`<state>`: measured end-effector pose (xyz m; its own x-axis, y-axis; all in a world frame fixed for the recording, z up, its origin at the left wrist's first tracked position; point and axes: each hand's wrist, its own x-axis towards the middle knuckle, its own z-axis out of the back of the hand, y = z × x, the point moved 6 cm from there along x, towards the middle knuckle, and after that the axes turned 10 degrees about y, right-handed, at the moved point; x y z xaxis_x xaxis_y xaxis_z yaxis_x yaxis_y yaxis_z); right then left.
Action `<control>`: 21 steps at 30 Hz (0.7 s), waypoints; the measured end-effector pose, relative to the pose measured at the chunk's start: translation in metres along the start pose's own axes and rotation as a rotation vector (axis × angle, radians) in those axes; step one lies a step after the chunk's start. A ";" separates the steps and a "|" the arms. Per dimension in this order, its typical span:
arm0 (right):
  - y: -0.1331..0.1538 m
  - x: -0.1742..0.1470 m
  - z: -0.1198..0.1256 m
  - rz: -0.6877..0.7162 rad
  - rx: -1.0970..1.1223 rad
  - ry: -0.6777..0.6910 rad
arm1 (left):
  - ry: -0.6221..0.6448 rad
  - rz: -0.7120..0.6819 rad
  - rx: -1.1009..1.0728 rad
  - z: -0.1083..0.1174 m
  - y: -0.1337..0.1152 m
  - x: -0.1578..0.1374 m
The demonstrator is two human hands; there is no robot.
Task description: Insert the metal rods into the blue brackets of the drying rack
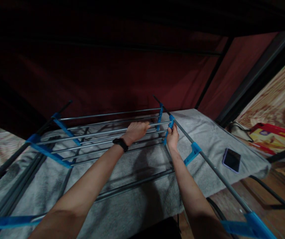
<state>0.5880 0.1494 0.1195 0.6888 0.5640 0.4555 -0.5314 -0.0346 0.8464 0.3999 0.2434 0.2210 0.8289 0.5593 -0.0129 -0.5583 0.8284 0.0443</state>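
A partly built rack of grey metal tubes and blue plastic brackets lies across the grey blanket (162,196). My left hand (135,130), with a black band at the wrist, is closed around a metal tube (90,135) near that tube's right end. The fingers of my right hand (172,136) are wrapped on a blue bracket (171,118) where the tube meets the right side pole (186,134). At the tubes' left end are more blue brackets (54,156). Lower on the right pole sits another blue bracket (194,152). My right fingertips are partly hidden.
Several loose dark tubes (20,181) lie at the left. A phone (232,160) rests on the blanket at the right, and a red and yellow box (276,137) is beyond it. Dark frame bars (214,73) and a red panel (122,76) stand behind the rack.
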 end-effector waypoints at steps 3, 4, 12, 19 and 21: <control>0.000 0.000 0.000 -0.006 -0.007 0.004 | 0.006 -0.004 -0.011 0.000 0.000 0.001; 0.000 0.000 0.000 -0.012 -0.008 0.006 | 0.012 -0.005 -0.017 0.000 0.001 0.002; 0.001 -0.001 -0.001 -0.018 0.012 0.015 | 0.076 -0.010 -0.107 0.004 0.002 0.007; 0.000 0.000 0.000 -0.006 0.015 0.012 | 0.119 -0.029 -0.196 -0.002 0.002 0.009; -0.002 0.001 0.000 -0.007 0.020 0.012 | 0.091 -0.011 -0.152 0.002 0.002 0.010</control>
<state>0.5898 0.1499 0.1185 0.6861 0.5745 0.4464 -0.5168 -0.0471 0.8548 0.4072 0.2500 0.2228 0.8324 0.5446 -0.1028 -0.5536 0.8258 -0.1079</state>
